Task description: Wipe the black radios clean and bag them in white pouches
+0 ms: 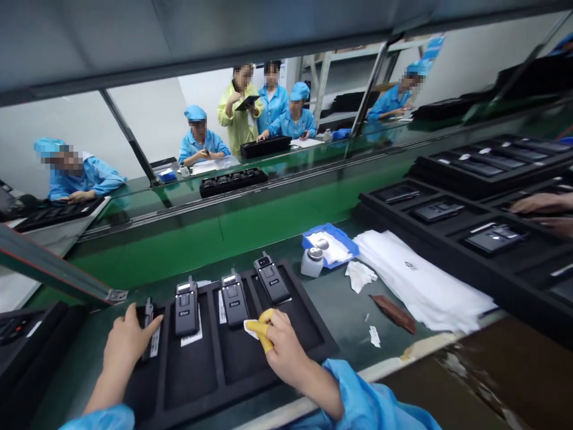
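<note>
Left fingers [131, 315] astride edge-on radio [148, 310]

Radios [186, 319] in a tray [190, 379] at lower left, bottle [312, 264] beside a dish [350, 242] near centre, bags [416, 280] right of it, people [203, 146] behind, upper frame

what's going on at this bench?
Someone is handling radios in a black tray. The left hand is at the leftmost radio, thumb and fingers on either side; whether it grips is unclear. The right hand, with yellow finger covers, pinches a white scrap by the lower corner of the third radio. Four radios are in the tray. A bottle stands beyond it to the right.
</note>
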Tool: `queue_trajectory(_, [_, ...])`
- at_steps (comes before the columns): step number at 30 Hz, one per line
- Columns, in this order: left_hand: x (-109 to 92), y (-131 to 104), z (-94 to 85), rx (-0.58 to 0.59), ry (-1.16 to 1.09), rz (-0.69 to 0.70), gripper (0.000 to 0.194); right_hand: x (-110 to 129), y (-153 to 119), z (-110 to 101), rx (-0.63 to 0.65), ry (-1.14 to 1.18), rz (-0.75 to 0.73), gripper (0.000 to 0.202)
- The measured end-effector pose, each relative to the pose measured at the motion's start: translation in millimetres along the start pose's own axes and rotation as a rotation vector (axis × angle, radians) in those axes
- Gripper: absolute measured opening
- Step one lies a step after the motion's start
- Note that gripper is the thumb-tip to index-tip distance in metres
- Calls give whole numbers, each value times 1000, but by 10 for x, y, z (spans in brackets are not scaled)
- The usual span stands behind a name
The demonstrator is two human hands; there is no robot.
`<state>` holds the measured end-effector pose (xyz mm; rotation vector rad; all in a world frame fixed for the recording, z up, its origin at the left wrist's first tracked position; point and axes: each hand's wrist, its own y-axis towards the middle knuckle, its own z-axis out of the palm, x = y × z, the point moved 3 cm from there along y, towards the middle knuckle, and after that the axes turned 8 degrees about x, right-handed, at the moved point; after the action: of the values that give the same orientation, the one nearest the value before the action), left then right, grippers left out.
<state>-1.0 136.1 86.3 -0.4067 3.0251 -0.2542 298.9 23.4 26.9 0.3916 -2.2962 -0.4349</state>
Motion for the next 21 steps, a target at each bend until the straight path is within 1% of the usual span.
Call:
queue_trajectory(2, [12,22,16,17,-14,23,80,-5,0,8,9,3,10,49])
queue_trajectory(5, [30,22,-22,12,-69,29,76,-22,-6,20,13,0,23,43])
queue_trajectory(9, [140,-62,-96,-65,-228,27,65,-43,-7,30,12,-16,45,42])
queue_trajectory(12, [249,-194,-77,-124,-356,92,54,-45,3,29,-11,-5,39,44])
queue_trajectory(14, [328,-294,-10,-148,-465,132,57,-44,11,32,-19,0,29,44])
queue_trajectory(17, [466,-411,171,-147,-636,123,67,-51,16,38,-16,-15,29,46])
queue_trajectory(19, [562,-451,312,-133,-705,106,67,-57,17,33,-19,-44,46,43])
queue_trajectory(21, [639,-457,420,-132,-697,128,63,-49,23,23,-22,-79,66,40])
